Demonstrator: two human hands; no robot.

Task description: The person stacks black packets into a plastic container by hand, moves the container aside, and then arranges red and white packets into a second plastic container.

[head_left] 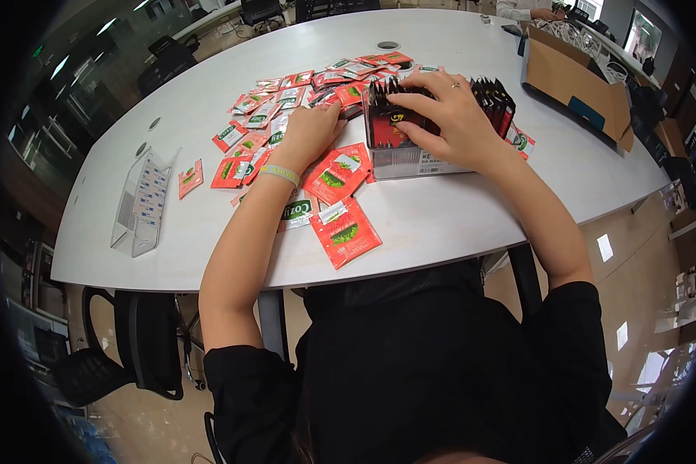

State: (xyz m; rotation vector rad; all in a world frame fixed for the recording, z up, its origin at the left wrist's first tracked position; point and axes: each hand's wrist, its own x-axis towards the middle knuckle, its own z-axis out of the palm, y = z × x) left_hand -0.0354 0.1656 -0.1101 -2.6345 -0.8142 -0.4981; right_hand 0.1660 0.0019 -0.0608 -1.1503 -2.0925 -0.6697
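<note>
My left hand (314, 136) reaches into a loose pile of red and white Cozy sachets (263, 116). Its fingers are curled together with the tips turned away, so whatever they hold is hidden. On the right stands a clear plastic box (410, 164) packed with upright black and red sachets (387, 127). My right hand (450, 116) arches over this box, thumb and fingers apart, touching the sachets at its left end. Two larger red sachets, one flat near the table edge (346, 232) and one behind it (337, 175), lie between my arms.
An empty-looking clear plastic holder (141, 203) lies at the left of the white table (441, 220). An open cardboard box (572, 85) with white cables stands at the right. Another person's hand (545, 14) shows at the far right. Black chairs (143, 340) stand below the table.
</note>
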